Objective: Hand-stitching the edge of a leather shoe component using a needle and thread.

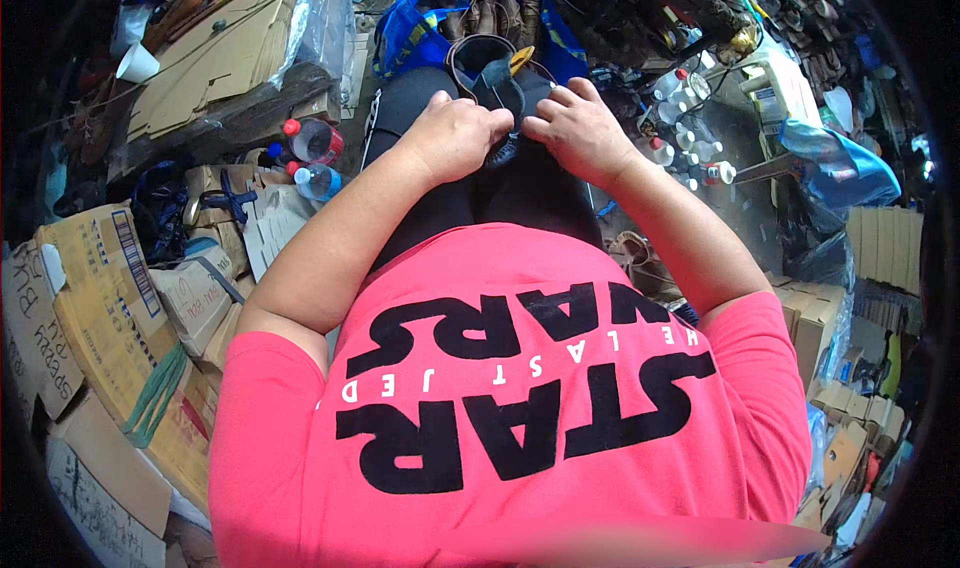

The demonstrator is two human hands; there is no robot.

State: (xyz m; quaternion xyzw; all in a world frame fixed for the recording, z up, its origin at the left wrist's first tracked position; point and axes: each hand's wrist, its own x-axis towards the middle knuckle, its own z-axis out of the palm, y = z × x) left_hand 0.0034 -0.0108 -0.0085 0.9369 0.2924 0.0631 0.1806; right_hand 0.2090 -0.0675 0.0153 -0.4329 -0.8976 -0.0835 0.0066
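Observation:
A dark leather shoe or boot (505,90) with a grey lining rests between my knees, a yellow-orange tab (521,60) standing up at its far side. My left hand (455,138) is closed with its fingertips at the near left edge of the leather. At the near right edge, the fingers of my right hand (583,136) are pinched together; whatever lies in them is too small to tell. Both backs of the hands hide the gripped spots. Just beyond, a blue bag (400,30) holds several brown leather shoes (487,13).
Bottles with red and blue caps (318,181) stand left of my leg. More plastic bottles (688,118) crowd the right side. Flattened cardboard (215,68) lies at far left, cardboard boxes (105,288) nearer. A blue plastic sheet (840,168) hangs at right.

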